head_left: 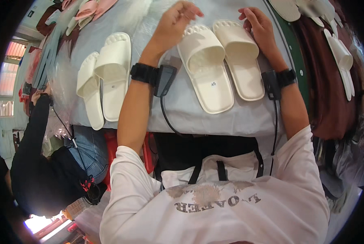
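The left hand (178,22) hangs open above the toe of a cream plastic slide sandal (204,67) on the grey tabletop (178,110), holding nothing, while the right hand (257,26) touches the matching sandal (241,59) beside it, grip loose.

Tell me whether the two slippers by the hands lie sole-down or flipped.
Sole-down: both white slippers show their straps and footbeds upward, side by side on the table.

one slipper pair (220,61) lies on the table (182,110), another pair (104,77) to its left
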Demonstrator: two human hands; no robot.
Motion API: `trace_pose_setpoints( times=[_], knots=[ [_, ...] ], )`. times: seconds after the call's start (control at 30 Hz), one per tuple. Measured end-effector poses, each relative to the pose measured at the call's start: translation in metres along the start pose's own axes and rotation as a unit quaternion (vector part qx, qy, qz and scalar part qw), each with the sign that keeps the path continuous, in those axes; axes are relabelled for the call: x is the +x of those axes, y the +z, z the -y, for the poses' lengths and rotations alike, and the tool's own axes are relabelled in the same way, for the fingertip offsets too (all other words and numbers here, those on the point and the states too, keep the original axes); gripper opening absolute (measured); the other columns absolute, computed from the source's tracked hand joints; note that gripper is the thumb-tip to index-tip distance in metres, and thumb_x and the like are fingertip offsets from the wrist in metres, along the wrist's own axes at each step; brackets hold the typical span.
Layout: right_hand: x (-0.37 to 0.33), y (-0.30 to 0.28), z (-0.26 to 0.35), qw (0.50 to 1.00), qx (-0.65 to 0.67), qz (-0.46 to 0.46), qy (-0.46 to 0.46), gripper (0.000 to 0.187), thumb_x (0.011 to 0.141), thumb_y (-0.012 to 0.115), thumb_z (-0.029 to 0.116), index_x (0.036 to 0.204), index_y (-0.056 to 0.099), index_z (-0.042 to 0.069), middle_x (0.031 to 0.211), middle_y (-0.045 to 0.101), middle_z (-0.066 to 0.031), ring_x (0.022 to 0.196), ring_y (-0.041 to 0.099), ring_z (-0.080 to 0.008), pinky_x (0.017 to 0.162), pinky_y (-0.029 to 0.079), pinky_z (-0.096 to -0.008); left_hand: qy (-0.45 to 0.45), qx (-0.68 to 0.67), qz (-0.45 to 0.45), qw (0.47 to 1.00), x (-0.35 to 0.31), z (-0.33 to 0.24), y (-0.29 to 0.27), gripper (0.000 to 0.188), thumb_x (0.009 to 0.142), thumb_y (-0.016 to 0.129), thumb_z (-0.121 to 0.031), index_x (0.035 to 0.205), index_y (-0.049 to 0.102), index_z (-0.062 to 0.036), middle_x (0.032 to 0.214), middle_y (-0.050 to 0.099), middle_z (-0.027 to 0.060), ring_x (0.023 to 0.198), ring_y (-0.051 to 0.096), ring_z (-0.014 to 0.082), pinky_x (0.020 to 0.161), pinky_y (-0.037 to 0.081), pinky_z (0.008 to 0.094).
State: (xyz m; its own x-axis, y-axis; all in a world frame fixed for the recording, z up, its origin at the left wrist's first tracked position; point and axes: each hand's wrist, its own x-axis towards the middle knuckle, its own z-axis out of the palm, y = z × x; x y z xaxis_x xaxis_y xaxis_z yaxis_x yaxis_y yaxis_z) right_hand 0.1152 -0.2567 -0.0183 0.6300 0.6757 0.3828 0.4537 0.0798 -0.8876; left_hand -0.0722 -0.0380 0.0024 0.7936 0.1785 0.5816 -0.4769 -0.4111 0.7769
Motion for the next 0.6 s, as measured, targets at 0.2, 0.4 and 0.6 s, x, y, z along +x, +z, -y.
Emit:
trace_pose_setpoints(
  times=[0.2,0.4,0.6],
  knots=[
    [-0.024,0.011,0.04,0.973,-0.099,-0.024,-0.207,0.018,0.102,0.061,0.008,0.117,0.069,0.001,0.093,0.069,-0.0059,0.083,0.065,-0.0129,0.074,0.051,-0.028,-0.168,-0.012,0.089,0.982,-0.013,-0.026,0.016,0.013,0.1,0.068,-0.009,0.111,0.07,-0.0029,0.105,0.074,0.0025,0.097,0.064,0.0089,0.091,0.052,0.0255],
    [-0.028,0.018,0.063,0.957,-0.121,0.067,-0.257,0.035,0.095,0.068,0.001,0.13,0.068,0.004,0.097,0.071,-0.0095,0.087,0.068,-0.0204,0.079,0.055,-0.0332,-0.069,0.054,0.109,0.99,-0.008,-0.041,0.022,0.028,0.092,0.073,-0.002,0.119,0.076,-0.0086,0.108,0.076,0.0026,0.096,0.066,0.0124,0.087,0.053,0.0291],
    [-0.022,0.016,0.066,0.947,-0.14,0.156,-0.245,0.04,0.095,0.065,0.001,0.135,0.067,0.007,0.1,0.073,-0.0133,0.09,0.068,-0.0296,0.083,0.053,-0.0385,-0.017,0.066,0.097,0.993,-0.008,-0.042,0.026,0.023,0.089,0.076,-0.001,0.11,0.079,-0.0068,0.107,0.076,0.006,0.096,0.068,0.0193,0.086,0.054,0.0327]
  ],
)
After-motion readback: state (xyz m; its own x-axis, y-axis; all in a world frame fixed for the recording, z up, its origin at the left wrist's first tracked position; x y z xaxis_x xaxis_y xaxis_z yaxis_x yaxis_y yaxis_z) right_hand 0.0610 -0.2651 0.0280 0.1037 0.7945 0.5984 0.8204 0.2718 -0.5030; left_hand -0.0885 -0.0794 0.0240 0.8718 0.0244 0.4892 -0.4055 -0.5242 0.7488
